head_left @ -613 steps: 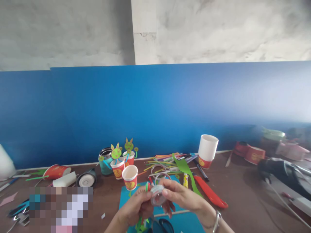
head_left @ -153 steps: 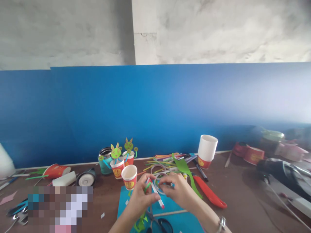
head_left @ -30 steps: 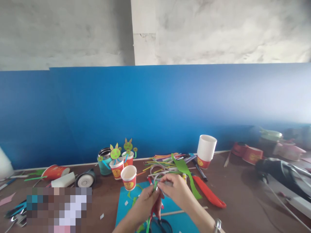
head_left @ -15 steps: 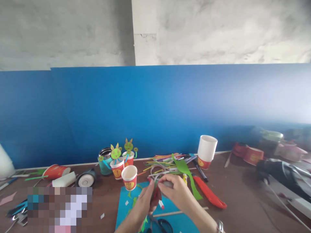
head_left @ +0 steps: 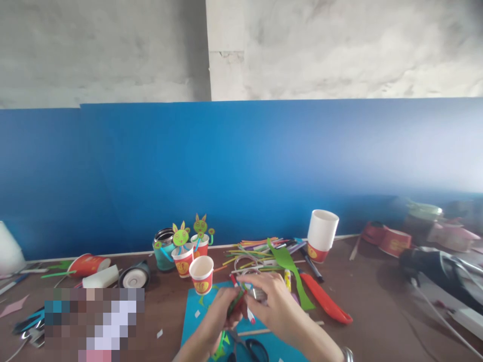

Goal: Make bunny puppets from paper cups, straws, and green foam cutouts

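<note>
My left hand is closed around a small green piece with red on it, mostly hidden by the fingers. My right hand pinches close against that piece. A silvery object shows under its fingers; whether it is held or lies behind I cannot tell. Both hands are over a blue sheet. Below them on the sheet are black-handled scissors, green paper scraps and a wooden stick. A white marker with a red tip lies between the hands.
A paper cup stands before two cups with green paper animals. Behind are coloured sticks, green paper, stacked cups and a red-orange strip. A teal flask and tipped cup are left.
My right hand has flattened and lowered over the piece, and its wrist has shifted slightly right. The left hand has turned a little, showing more of the green piece.
</note>
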